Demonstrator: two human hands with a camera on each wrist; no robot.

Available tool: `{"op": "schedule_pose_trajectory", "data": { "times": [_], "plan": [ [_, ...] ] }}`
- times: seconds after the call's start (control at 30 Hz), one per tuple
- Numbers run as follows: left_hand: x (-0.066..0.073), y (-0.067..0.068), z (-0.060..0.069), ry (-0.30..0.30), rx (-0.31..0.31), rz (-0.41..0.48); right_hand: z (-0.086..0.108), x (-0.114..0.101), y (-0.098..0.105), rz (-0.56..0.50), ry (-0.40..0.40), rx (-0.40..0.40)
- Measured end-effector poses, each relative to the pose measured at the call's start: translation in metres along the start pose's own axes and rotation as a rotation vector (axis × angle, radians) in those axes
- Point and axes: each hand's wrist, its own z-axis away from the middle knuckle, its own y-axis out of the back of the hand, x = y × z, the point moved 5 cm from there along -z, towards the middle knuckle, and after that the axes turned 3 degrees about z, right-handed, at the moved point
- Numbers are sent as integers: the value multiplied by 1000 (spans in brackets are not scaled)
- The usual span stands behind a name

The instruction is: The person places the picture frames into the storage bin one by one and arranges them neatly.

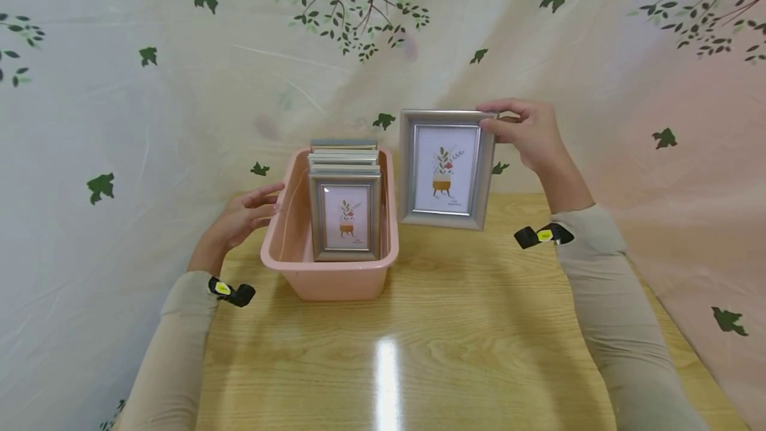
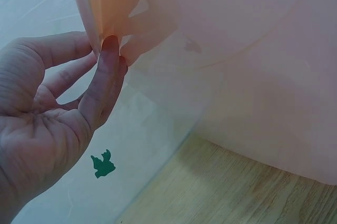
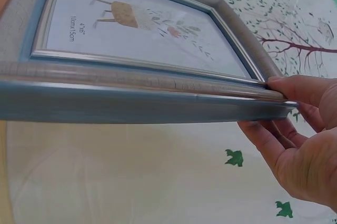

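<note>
A silver picture frame [image 1: 447, 168] with a potted-plant print is raised upright to the right of the pink plastic basin [image 1: 342, 283]. My right hand [image 1: 526, 132] pinches its upper right corner, thumb on the front and fingers behind. In the right wrist view that frame [image 3: 131, 97] fills the left side, its edge towards me. On the basin's left side my left hand [image 1: 242, 216] holds the rim with its fingertips, plain in the left wrist view, where the hand [image 2: 58, 87] meets the lip. Several frames stand in a row inside the basin, the front frame [image 1: 375, 218] facing me.
The basin stands on a wooden table [image 1: 467, 324] with a bright light reflection near the front. Behind and around the table hangs a pale cloth [image 1: 179, 105] printed with leaves and green birds. Both wrists carry black straps with small cameras.
</note>
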Motion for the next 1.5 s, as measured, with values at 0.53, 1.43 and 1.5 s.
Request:
{"op": "schedule_pose_trajectory", "data": {
  "times": [0.53, 1.43, 1.5],
  "plan": [
    [3, -1, 1, -5, 4, 0, -8, -37, -18, -8, 100, -10],
    [-1, 1, -3, 19, 16, -19, -12, -43, -106, -143, 190, -86],
    [0, 1, -3, 12, 11, -16, -12, -45, -113, -167, 200, -100]
  ]
}}
